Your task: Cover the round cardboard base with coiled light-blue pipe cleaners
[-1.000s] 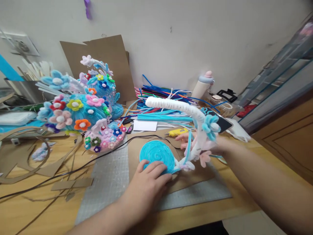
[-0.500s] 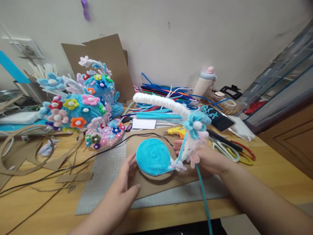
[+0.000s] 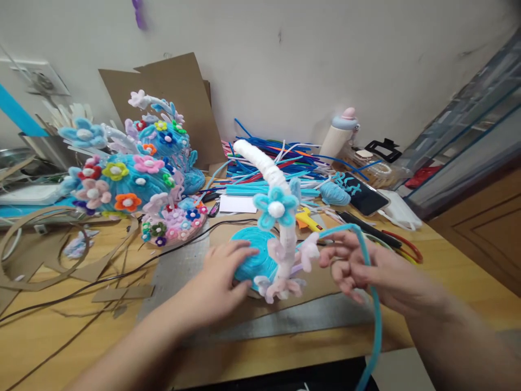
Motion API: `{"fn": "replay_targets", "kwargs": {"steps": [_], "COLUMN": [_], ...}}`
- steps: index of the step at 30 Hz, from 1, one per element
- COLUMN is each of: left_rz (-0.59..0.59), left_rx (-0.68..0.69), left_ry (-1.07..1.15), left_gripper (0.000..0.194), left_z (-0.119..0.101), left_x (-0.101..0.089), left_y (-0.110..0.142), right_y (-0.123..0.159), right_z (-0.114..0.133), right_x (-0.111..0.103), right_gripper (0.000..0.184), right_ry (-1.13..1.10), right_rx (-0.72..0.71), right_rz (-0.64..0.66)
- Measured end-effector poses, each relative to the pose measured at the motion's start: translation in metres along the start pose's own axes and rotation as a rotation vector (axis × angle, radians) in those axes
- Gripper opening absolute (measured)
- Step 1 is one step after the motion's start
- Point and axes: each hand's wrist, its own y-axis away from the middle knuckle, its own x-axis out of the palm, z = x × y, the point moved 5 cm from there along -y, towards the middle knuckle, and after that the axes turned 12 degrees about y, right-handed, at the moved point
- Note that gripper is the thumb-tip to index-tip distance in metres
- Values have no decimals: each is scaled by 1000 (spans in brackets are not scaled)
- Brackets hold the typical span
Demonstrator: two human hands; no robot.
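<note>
A round base [image 3: 254,255] of coiled blue pipe cleaner stands on cardboard, with a wrapped white stem [image 3: 287,239] rising at its right and curving to the upper left. The stem carries a blue flower [image 3: 277,208] with a white centre and several pale pink and lilac blossoms [image 3: 309,251]. My left hand [image 3: 226,271] holds the base, fingers across its top and thumb at the near edge. My right hand [image 3: 362,269] is right of the stem, its fingers loosely curled and apart. A long blue pipe cleaner [image 3: 376,326] runs from the stem, bends over this hand and hangs down.
Decorated flower pieces [image 3: 138,187] stand at the left by cut cardboard rings [image 3: 24,279]. Behind the base lie a pile of pipe cleaners [image 3: 277,163] and a yellow glue gun [image 3: 308,220]. Pliers or scissors [image 3: 401,244], a phone [image 3: 366,195] and a bottle [image 3: 340,136] are right. A black cord [image 3: 122,279] crosses the table.
The flowered piece has turned, bringing the blue flower leftward to face me. My left hand has moved onto the base. My right hand has come away from the stem, and the pipe cleaner is raised over it.
</note>
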Motion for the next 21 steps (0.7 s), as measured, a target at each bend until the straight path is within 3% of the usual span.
{"fn": "replay_targets", "kwargs": {"steps": [1, 3, 7, 11, 18, 21], "left_rz": [92, 160, 125, 125, 119, 116], "left_rx": [12, 59, 122, 156, 145, 143], "left_ry": [36, 90, 66, 55, 120, 137], "left_gripper": [41, 38, 27, 20, 23, 24], "left_z": [-5, -11, -3, 3, 3, 5], "left_x": [4, 6, 10, 18, 20, 21], "left_y": [2, 6, 7, 6, 7, 8], "right_y": [-1, -3, -13, -29, -67, -76], "right_z": [9, 27, 61, 81, 87, 77], "right_x": [-2, -2, 8, 13, 24, 8], "right_gripper": [45, 38, 16, 13, 11, 19], "right_ry": [-10, -7, 49, 66, 35, 136], "right_rx": [-52, -139, -193, -189, -141, -56], "right_rz": [-12, -46, -59, -132, -30, -145]}}
